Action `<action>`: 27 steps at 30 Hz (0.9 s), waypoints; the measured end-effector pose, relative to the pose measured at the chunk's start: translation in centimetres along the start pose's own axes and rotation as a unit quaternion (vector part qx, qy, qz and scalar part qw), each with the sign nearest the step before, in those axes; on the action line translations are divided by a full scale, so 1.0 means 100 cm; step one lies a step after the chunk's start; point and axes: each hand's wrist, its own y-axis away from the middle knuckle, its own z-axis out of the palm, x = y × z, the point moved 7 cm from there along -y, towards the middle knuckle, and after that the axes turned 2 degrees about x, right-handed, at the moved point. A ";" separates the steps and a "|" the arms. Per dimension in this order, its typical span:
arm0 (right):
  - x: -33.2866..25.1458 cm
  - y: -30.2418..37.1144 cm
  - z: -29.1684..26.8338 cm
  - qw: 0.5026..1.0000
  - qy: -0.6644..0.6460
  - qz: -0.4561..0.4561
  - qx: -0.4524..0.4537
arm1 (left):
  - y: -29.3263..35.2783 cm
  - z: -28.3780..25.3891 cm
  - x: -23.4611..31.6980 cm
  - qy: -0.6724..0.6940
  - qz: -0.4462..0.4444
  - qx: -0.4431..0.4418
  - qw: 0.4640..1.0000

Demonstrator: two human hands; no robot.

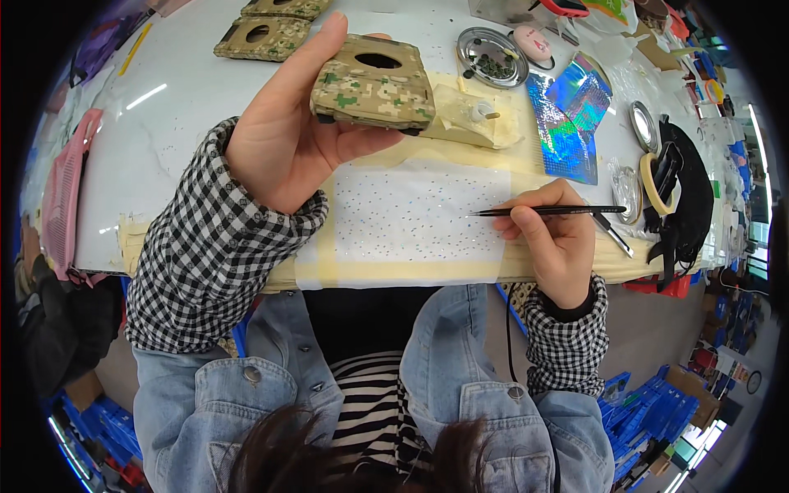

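Note:
My left hand (pixel 288 135) is raised over the table, fingers and thumb wrapped round a camouflage-patterned case-like piece (pixel 374 86) with a dark oval hole in its upper face. Its exact kind I cannot make out. In my right hand (pixel 559 238) a slim black pointed tool (pixel 567 210) is pinched like a pen, its fine tip toward the left. Beneath that tip lies a white sheet (pixel 394 267) strewn with tiny shiny pieces (pixel 411 214), edged with yellowish tape.
Behind my left hand stand similar camouflage pieces (pixel 259 37). A taped block with a small bottle (pixel 481 109), a round metal dish (pixel 518 78) of small dark bits and shiny blue holographic packets (pixel 567 131) stand right of it. A tape roll (pixel 657 185) lies farther right.

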 end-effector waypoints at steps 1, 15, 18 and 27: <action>0.000 0.000 0.000 1.000 0.001 -0.001 0.001 | 0.000 0.002 0.000 0.007 0.000 -0.020 1.000; 0.001 0.000 -0.001 1.000 0.011 -0.005 0.016 | 0.002 0.007 0.000 0.019 0.001 -0.064 0.998; 0.003 0.000 -0.001 1.000 0.005 -0.005 0.012 | 0.002 0.006 -0.001 0.024 0.000 -0.060 0.998; 0.003 0.000 -0.001 1.000 0.000 -0.005 0.010 | 0.001 0.006 0.000 0.019 0.001 -0.059 0.998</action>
